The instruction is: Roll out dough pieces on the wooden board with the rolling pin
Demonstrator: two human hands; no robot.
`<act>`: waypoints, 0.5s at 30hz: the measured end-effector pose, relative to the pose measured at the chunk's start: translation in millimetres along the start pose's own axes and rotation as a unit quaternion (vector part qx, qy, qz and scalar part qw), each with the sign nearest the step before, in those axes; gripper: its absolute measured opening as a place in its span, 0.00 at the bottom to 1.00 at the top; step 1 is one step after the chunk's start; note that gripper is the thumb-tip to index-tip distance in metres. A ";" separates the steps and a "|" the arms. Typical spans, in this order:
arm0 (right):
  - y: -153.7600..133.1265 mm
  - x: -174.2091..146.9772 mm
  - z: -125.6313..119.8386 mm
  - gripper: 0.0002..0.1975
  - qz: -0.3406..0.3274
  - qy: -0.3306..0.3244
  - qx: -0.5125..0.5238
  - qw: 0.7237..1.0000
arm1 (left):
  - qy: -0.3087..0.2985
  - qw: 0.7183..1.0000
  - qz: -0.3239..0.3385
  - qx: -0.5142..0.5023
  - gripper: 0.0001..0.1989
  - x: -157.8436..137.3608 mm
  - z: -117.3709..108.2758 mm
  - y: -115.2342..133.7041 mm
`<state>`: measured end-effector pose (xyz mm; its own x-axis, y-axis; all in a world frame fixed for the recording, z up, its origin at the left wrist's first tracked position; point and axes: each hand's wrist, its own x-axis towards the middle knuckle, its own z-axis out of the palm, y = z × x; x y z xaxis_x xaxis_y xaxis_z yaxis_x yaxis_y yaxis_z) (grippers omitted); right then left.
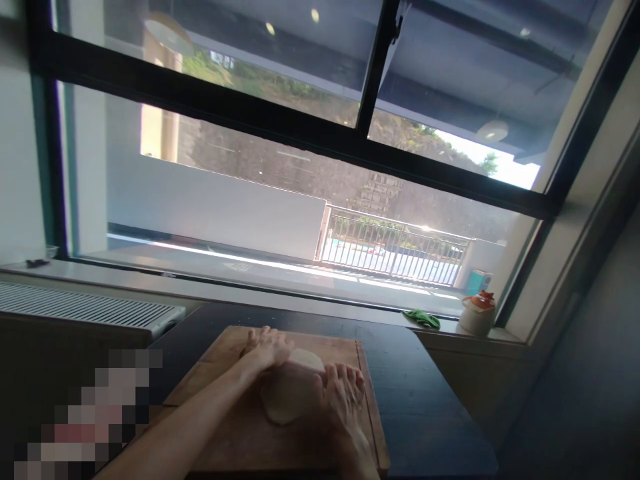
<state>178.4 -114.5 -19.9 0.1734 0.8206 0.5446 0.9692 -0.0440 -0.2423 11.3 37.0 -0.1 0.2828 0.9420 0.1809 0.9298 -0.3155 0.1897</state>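
A flattened round of pale dough lies on a wooden board. Across it, from hand to hand, runs a pale band that looks like a rolling pin, mostly covered by my fingers and hard to make out in the dim light. My left hand is closed over its far left end, near the board's back edge. Closer to me on the right, my right hand is curled over the other end, beside the dough. Part of the dough shows beyond the band.
The board rests on a dark table against a windowsill. On the sill stand a white jug with an orange top and a crumpled green cloth. A radiator is at left. Pixelated blocks cover the lower left.
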 end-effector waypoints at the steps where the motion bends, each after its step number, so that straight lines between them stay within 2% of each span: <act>1: 0.7 3.2 1.6 0.12 0.002 -0.004 0.000 1.000 | -0.005 1.000 -0.003 0.003 0.17 5.5 -0.5 1.0; 8: 4.6 23.1 7.1 0.13 0.009 -0.025 -0.006 1.000 | -0.054 0.998 -0.042 -0.002 0.19 33.4 1.0 4.7; 15: 2.4 6.6 11.3 0.08 -0.002 0.023 -0.008 1.000 | -0.030 0.999 -0.033 -0.005 0.24 23.2 5.2 -0.2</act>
<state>179.9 -102.7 -25.9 0.1771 0.7937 0.5820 0.9726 -0.0508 -0.2267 18.9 59.5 -1.0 0.2344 0.9659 0.1099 0.9445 -0.2530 0.2095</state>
